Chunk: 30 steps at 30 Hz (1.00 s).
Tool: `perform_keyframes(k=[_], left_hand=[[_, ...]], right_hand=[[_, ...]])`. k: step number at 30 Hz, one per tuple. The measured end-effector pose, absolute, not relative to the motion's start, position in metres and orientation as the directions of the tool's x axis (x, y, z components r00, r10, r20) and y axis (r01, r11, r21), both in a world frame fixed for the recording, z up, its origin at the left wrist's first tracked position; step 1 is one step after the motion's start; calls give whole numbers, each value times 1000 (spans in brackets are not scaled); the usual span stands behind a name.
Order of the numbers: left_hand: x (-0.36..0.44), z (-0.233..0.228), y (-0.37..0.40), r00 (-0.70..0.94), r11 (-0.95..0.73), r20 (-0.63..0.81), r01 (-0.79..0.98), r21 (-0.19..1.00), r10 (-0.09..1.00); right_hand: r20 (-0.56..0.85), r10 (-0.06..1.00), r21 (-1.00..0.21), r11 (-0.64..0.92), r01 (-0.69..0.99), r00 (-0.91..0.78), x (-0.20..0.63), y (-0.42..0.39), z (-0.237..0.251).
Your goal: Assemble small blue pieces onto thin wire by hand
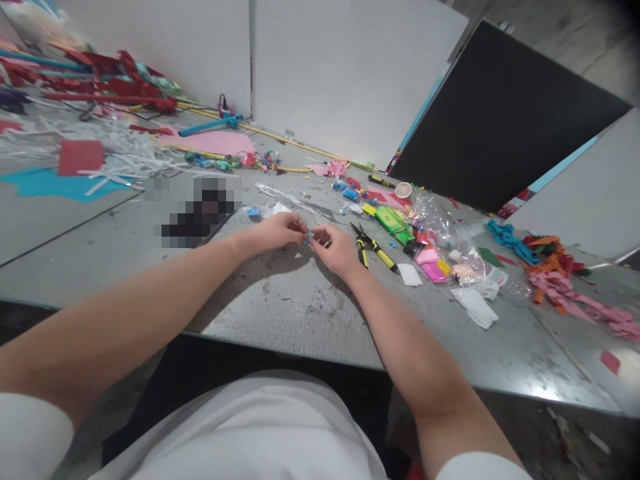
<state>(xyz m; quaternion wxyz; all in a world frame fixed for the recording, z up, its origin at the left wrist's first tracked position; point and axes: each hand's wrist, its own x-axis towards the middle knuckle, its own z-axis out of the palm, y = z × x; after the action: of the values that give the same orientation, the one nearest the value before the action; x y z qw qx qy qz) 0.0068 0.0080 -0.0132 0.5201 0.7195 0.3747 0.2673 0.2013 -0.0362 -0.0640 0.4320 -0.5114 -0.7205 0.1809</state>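
My left hand and my right hand meet fingertip to fingertip just above the grey table. Between them they pinch a small blue piece, mostly covered by the fingers; it looks like soft clay, but I cannot be sure. Behind my left hand, a bit of blue material lies on the table. Yellow-and-black pliers rest to the right of my right hand, jaws pointing away. A bundle of thin silvery wires lies beyond both hands.
Colourful clay packets, clear plastic wrapping and white paper spread to the right. Crepe-paper strips lie at far right. White paper shreds and red paper cover the left. A blurred-out dark object sits left of my hands.
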Motion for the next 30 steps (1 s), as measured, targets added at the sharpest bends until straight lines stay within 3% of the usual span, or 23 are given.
perform_keyframes(k=[4, 6, 10, 12, 15, 23, 30], left_hand=[[5, -10, 7, 612, -230, -9, 311, 922, 791], [4, -8, 6, 632, -260, -20, 347, 901, 775], [4, -7, 4, 578, -233, -34, 382, 894, 815], [5, -7, 4, 538, -205, -31, 373, 905, 842], [7, -7, 1, 516, -199, -12, 352, 915, 857], [7, -2, -5, 519, -174, -1, 289, 941, 855], [5, -14, 8, 574, -254, 30, 315, 914, 818]], right_hand=[[480, 877, -641, 360, 678, -11, 208, -33, -61], [483, 871, -690, 317, 650, 89, 211, -30, -62], [319, 911, -909, 215, 356, 263, 209, -25, -67], [258, 937, -950, 203, 237, 235, 204, -25, -70], [302, 941, -941, 268, 204, 156, 196, -29, -72], [436, 897, -837, 375, 398, 73, 194, -36, -65], [472, 878, -642, 401, 653, -76, 194, -41, -63]])
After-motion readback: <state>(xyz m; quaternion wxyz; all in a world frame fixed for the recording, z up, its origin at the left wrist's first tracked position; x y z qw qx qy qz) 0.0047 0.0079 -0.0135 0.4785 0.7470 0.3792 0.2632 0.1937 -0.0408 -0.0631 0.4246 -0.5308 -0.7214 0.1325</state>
